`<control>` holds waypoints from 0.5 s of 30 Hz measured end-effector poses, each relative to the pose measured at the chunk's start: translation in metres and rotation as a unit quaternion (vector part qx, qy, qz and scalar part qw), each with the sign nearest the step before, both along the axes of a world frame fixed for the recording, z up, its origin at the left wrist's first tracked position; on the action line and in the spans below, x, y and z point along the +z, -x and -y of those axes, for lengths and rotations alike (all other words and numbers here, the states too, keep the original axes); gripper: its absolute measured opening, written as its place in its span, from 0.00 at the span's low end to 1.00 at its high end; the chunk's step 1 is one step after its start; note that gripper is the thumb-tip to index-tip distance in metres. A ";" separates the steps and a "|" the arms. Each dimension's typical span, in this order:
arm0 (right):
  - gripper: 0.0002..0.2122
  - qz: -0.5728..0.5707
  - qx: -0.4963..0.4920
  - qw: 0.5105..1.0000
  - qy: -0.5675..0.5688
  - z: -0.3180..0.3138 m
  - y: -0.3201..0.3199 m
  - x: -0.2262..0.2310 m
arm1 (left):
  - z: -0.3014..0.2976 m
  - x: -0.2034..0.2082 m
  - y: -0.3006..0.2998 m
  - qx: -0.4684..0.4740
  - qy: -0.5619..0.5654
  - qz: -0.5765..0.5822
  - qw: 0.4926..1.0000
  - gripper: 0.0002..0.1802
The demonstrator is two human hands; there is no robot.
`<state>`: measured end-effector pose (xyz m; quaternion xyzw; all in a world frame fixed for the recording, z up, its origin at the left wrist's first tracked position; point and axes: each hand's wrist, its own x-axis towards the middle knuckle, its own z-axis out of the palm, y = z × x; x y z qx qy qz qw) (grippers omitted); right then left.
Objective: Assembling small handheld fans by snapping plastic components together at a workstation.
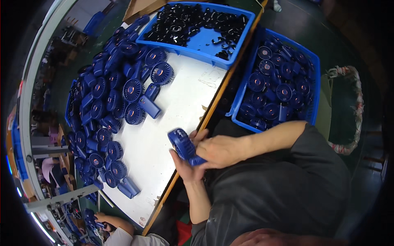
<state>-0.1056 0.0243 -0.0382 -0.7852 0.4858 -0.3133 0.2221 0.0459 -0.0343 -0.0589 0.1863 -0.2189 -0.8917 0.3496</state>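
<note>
A dark blue handheld fan is held between my two hands over the table's edge, its round caged head pointing up and to the left. My left hand cradles it from the near side, the thumb along its head. On the other side, my right hand has its fingers curled on the fan's handle, hiding part of it. Left of my hands, a big heap of similar blue fans lies on the white tabletop. One fan with its handle outward lies at the heap's near side.
A blue bin of small black curved parts stands at the table's far end. Beside the table, right, is another blue bin full of fans. At lower left a co-worker's hand holds a fan. Metal frame bars border the left.
</note>
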 end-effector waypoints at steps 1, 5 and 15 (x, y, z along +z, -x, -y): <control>0.21 -0.034 0.031 0.997 -0.063 0.014 0.009 0.011 | -0.008 0.007 0.009 -0.003 0.040 0.001 0.999 0.50; 0.17 -0.171 0.112 0.940 -0.272 0.088 0.079 0.108 | -0.010 0.010 -0.005 -0.022 0.059 0.028 0.998 0.39; 0.14 -0.237 -0.303 0.922 -0.045 0.192 0.296 -0.006 | -0.001 0.020 -0.047 0.039 0.051 -0.052 0.997 0.18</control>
